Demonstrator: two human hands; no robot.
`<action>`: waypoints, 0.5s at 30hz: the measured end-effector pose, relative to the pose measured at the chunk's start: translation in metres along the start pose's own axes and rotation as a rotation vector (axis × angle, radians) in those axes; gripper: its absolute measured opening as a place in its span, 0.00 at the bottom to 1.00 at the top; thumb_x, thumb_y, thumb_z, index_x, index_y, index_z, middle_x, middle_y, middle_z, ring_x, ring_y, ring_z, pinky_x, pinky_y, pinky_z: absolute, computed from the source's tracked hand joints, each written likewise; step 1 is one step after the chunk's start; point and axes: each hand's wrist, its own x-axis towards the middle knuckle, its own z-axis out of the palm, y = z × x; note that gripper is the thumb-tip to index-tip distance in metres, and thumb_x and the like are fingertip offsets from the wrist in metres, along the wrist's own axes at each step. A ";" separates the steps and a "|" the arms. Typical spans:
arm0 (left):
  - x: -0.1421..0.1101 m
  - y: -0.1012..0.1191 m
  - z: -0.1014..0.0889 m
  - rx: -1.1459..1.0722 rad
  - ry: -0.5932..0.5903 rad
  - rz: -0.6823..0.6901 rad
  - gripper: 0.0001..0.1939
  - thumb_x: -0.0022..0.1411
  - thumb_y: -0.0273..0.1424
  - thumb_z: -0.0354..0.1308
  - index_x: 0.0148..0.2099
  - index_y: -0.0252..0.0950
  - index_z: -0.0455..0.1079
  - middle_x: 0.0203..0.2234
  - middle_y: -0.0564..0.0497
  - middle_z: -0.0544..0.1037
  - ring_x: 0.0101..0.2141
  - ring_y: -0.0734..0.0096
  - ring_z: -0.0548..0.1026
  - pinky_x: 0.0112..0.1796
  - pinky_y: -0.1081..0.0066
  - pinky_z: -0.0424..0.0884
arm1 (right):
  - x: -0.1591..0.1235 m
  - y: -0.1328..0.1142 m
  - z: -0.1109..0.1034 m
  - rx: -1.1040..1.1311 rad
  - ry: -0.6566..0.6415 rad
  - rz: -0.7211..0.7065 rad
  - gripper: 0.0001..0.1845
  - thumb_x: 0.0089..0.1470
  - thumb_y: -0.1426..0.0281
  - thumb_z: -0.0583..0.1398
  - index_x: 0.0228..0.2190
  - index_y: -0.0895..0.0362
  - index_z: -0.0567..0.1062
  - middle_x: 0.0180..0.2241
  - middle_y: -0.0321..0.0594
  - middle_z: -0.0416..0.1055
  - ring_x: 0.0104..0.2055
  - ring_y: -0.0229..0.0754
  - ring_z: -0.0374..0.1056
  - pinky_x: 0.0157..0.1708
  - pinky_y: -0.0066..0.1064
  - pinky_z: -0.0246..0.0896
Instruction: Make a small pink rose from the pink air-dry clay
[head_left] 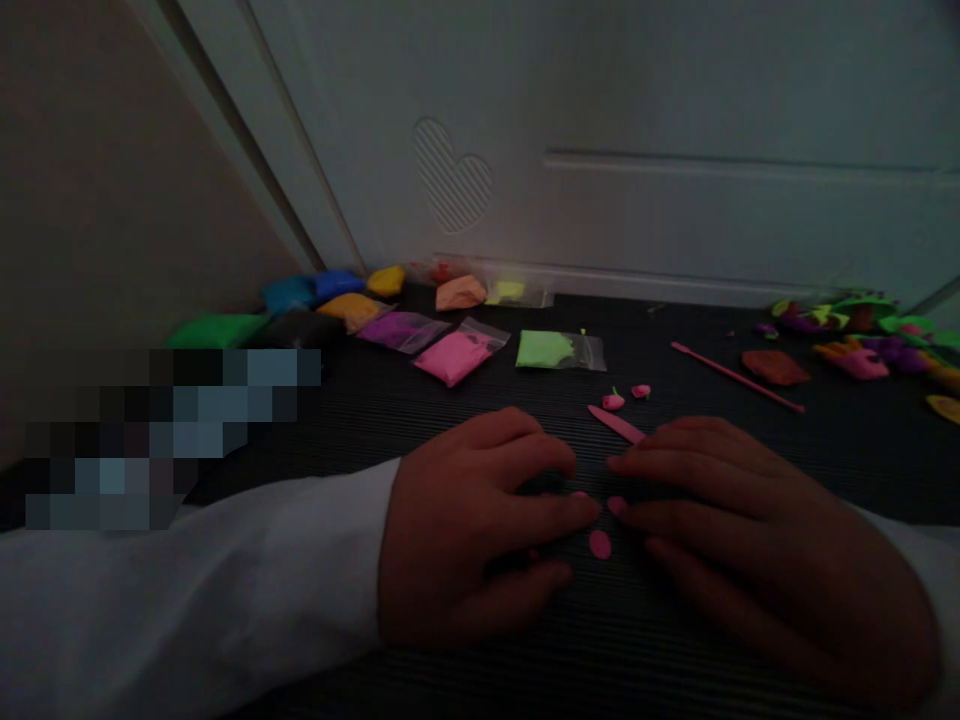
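Note:
My left hand [480, 530] rests low over the dark tabletop, fingers apart, with its index fingertip beside a partly covered pink clay piece [580, 496]. Opposite it, my right hand [772, 540] has its fingers stretched out; one fingertip touches a small flat pink clay piece [616, 506]. Between the hands lies a flat pink clay oval [600, 545]. A pink pointed clay tool [615, 423] sticks out from beneath or beside my right fingers. Beyond it are two small pink clay buds, the left bud [613, 400] and the right bud [640, 391], with bits of green.
Behind the hands lie a bag of pink clay [454, 357], a bag of light green clay [545, 349] and several other coloured packs. To the right are a thin pink stick [739, 377], a reddish-brown clay slab [775, 366] and colourful clay figures [862, 360]. A white panel [675, 220] stands behind.

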 end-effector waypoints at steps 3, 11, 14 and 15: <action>0.000 0.000 0.000 0.005 -0.015 0.001 0.17 0.56 0.33 0.52 0.47 0.36 0.68 0.42 0.47 0.68 0.41 0.63 0.61 0.40 0.62 0.60 | 0.000 -0.001 0.001 0.003 0.010 0.008 0.12 0.50 0.75 0.55 0.37 0.56 0.73 0.43 0.40 0.68 0.46 0.43 0.60 0.46 0.41 0.54; 0.000 0.000 0.001 -0.004 -0.012 -0.025 0.19 0.55 0.35 0.54 0.49 0.36 0.66 0.44 0.48 0.68 0.42 0.63 0.61 0.42 0.62 0.60 | -0.001 -0.003 0.002 0.027 0.028 0.041 0.11 0.50 0.75 0.54 0.36 0.56 0.74 0.43 0.41 0.69 0.45 0.44 0.60 0.45 0.44 0.54; 0.000 0.000 0.001 -0.004 -0.024 -0.029 0.18 0.55 0.35 0.53 0.48 0.36 0.66 0.43 0.47 0.68 0.42 0.62 0.61 0.42 0.61 0.61 | -0.001 -0.003 0.003 0.035 0.030 0.046 0.12 0.49 0.76 0.55 0.36 0.56 0.74 0.43 0.40 0.69 0.45 0.44 0.60 0.46 0.43 0.54; 0.000 0.000 0.001 -0.003 -0.023 -0.029 0.18 0.55 0.35 0.53 0.48 0.36 0.67 0.43 0.47 0.68 0.42 0.62 0.61 0.42 0.61 0.61 | -0.001 -0.003 0.003 0.039 0.033 0.047 0.12 0.49 0.76 0.55 0.36 0.56 0.74 0.43 0.40 0.69 0.45 0.44 0.60 0.46 0.43 0.54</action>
